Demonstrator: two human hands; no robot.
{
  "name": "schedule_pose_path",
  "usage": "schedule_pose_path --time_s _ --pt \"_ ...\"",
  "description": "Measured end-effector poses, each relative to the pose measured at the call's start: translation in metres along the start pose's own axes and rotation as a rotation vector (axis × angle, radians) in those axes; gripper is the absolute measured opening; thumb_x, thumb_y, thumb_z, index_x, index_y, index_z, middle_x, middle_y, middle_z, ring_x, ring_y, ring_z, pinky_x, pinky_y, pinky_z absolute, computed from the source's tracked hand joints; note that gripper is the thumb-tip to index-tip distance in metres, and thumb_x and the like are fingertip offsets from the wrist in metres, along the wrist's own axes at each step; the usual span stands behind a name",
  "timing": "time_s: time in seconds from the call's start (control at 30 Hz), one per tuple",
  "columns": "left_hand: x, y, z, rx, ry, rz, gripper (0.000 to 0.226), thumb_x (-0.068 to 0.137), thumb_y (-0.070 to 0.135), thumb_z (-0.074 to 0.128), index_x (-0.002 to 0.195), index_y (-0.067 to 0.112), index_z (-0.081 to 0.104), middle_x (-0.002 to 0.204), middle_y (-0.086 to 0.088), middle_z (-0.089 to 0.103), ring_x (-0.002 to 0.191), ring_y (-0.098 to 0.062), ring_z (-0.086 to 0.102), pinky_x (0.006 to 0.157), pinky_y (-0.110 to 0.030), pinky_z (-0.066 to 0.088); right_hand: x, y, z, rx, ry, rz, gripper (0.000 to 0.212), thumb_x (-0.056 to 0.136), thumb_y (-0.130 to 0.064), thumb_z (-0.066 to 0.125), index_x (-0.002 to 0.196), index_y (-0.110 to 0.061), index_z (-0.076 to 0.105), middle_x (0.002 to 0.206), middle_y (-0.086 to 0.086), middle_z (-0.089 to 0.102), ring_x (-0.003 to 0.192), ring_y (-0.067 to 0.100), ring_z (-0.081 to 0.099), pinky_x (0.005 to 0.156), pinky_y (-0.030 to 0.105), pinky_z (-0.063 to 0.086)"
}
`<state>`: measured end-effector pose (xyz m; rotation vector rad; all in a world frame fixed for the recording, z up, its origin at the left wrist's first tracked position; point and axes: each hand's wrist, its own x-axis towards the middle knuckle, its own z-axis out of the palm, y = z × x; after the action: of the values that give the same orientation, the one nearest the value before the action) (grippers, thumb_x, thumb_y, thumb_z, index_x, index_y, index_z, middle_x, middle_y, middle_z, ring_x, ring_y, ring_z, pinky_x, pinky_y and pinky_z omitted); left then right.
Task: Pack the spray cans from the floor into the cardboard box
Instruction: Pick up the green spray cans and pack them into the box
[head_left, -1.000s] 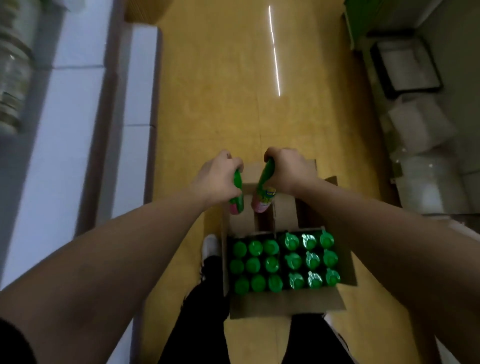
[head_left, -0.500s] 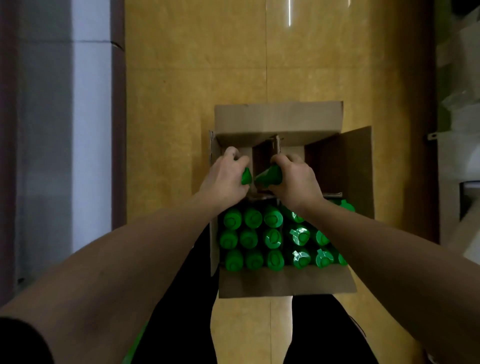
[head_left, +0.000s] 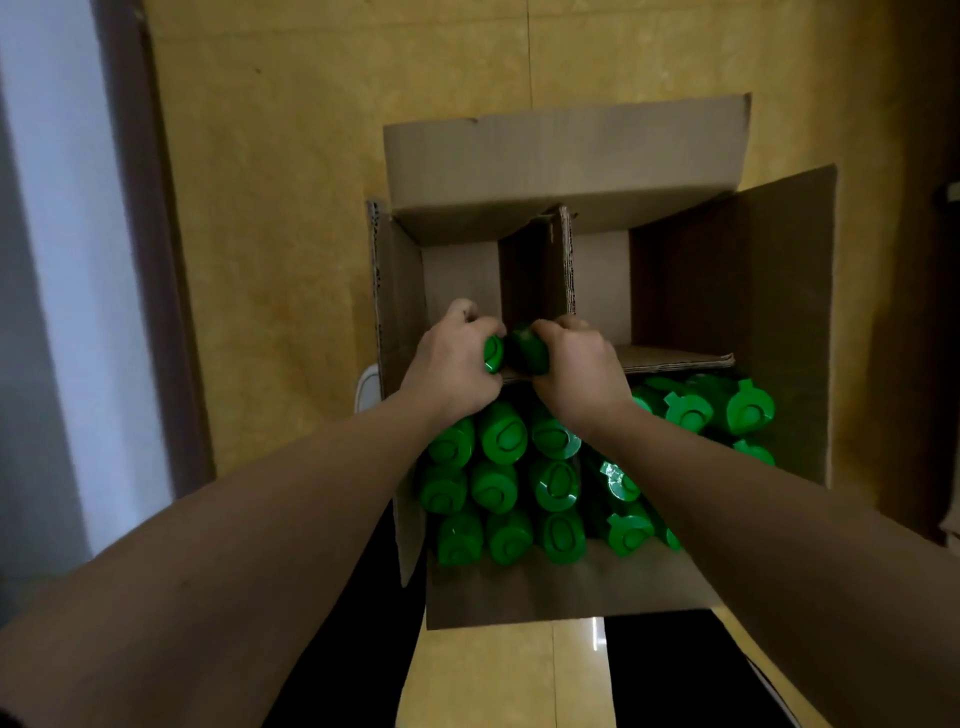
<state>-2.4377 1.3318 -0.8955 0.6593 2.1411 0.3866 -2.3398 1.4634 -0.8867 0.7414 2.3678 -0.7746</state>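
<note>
Head view shows my left hand (head_left: 451, 366) and right hand (head_left: 574, 370) each clamped around a green-capped spray can (head_left: 527, 348), probably light, rigid, slick metal, best gripped below the cap.

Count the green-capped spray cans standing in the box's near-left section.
9 spray cans, three rows of three filling the cardboard box's near-left section; the left forearm overlaps the far-left one, nothing more seems hidden.
</note>
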Motion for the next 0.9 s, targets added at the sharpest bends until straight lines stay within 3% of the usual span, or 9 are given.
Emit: schedule_pose_path --time_s 0.17,0.3,0.43,0.53,0.73,0.9 --pt "0.007 0.001 0.016 -0.038 0.0 0.033 0.06 0.077 0.026 0.082 0.133 0.022 0.062 0.13 -0.001 0.044 0.118 -0.028 0.053 0.101 -0.042 0.049 0.015 0.001 0.011 -0.049 -0.021 0.033 0.053 0.082 -0.01 0.068 0.134 -0.016 0.057 0.128 0.013 0.057 0.111 0.037 0.059 0.089 0.043 0.052" --pt "0.01 0.002 0.018 -0.059 -0.019 0.023 0.073 0.076 0.026 0.083 0.142 0.022 0.052 0.138 -0.002 0.042 0.124 -0.028 0.05 0.104 -0.042 0.046 0.017 0.005 0.011 -0.042 -0.045 0.029 0.055 0.079 -0.018 0.074 0.131 -0.018 0.056 0.126 0.011 0.055 0.109 0.037 0.058 0.086 0.043 0.052" --pt "0.005 0.002 0.014 -0.048 -0.078 -0.023 0.088 0.077 0.02 0.084 0.151 0.026 0.037 0.152 0.0 0.033 0.134 -0.029 0.044 0.109 -0.038 0.042 0.01 0.01 0.005 -0.058 -0.084 0.005 0.075 0.081 -0.02 0.078 0.147 -0.022 0.041 0.143 0.009 0.047 0.123 0.034 0.051 0.099 0.044 0.049" --pt "-0.007 0.009 0.004 0.014 -0.093 -0.028 0.099 0.077 0.025 0.086 0.156 0.028 0.027 0.159 0.0 0.025 0.141 -0.029 0.037 0.112 -0.04 0.038 -0.001 0.009 -0.01 -0.073 -0.096 0.006 0.092 0.082 -0.017 0.078 0.156 -0.025 0.024 0.158 0.012 0.031 0.137 0.035 0.039 0.11 0.045 0.04" --pt "-0.024 0.057 -0.057 0.167 0.108 -0.023 0.1 0.083 0.046 0.078 0.16 0.031 0.014 0.168 -0.003 0.007 0.155 -0.033 0.0 0.124 -0.052 0.019 -0.026 -0.006 -0.083 -0.183 0.031 -0.027 0.092 0.084 -0.023 0.076 0.157 -0.027 0.02 0.161 0.015 0.023 0.146 0.037 0.024 0.117 0.05 0.029" --pt "-0.057 0.14 -0.149 0.272 0.279 0.046 0.096 0.088 0.058 0.066 0.161 0.031 0.01 0.17 -0.005 0.001 0.155 -0.035 -0.006 0.124 -0.055 0.015 -0.061 -0.034 -0.193 -0.233 0.207 -0.075 0.091 0.087 -0.036 0.074 0.158 -0.028 0.018 0.165 0.015 0.016 0.149 0.038 0.017 0.12 0.053 0.022"
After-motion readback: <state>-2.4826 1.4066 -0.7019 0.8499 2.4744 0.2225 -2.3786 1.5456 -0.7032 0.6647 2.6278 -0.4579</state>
